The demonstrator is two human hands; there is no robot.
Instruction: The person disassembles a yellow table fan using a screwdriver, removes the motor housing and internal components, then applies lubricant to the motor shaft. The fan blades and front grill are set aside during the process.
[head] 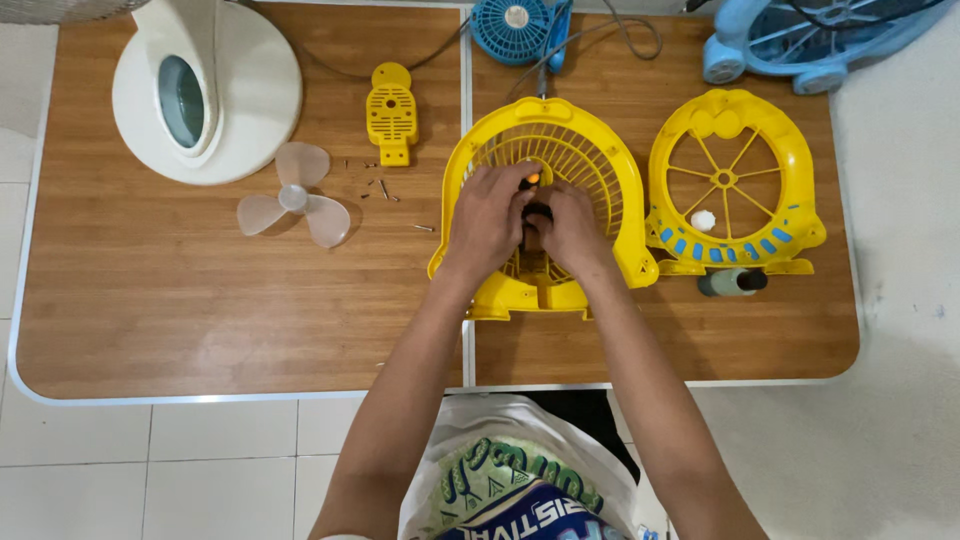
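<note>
A yellow fan housing with a grille [590, 150] lies flat on the wooden table [200, 320]. Both hands meet over its centre. My left hand [488, 215] is closed around a small dark part with an orange tip [531, 180], apparently a screwdriver handle. My right hand [570, 228] grips a dark piece [538, 212] at the middle of the housing, touching the left hand. What lies under the fingers is hidden.
A second yellow grille frame [735, 180] lies to the right with a dark bottle [732, 283] below it. To the left are a yellow cover plate [391, 112], a translucent fan blade [295, 205], loose screws [383, 188] and a white fan base [207, 88]. Blue fans [515, 28] stand at the back.
</note>
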